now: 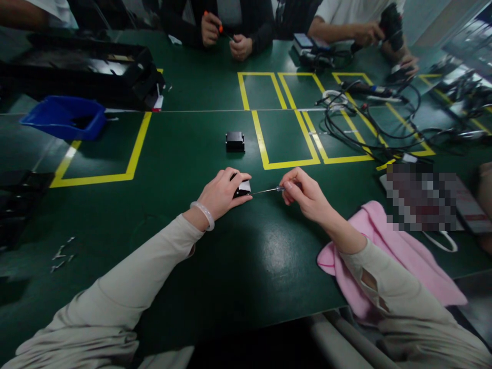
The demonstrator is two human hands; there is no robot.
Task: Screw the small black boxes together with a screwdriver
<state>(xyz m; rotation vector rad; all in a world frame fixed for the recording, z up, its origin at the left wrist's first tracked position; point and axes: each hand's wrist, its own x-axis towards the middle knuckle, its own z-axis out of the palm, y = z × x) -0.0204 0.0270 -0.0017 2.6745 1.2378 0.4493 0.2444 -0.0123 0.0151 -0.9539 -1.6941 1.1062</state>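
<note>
My left hand [223,190] is closed around a small black block-like part [242,188], pressing it to the green table. Part of that block is hidden under my fingers. From the right, my right hand [302,192] grips a screwdriver [280,188] by its handle, mostly covered by the fingers. The thin metal shaft points left, and its tip meets or nearly meets the block's right side; I cannot tell which. A similar black block [234,142] sits just beyond my left hand, touched by neither hand.
A blue bin [69,118] and black trays [88,72] stand at left, with several small metal pieces [61,256] nearer. Pink cloth [392,251] lies under my right forearm. Cables [346,123] tangle at right. Across the table, one person holds an orange-handled tool [220,28], another a power drill [391,25].
</note>
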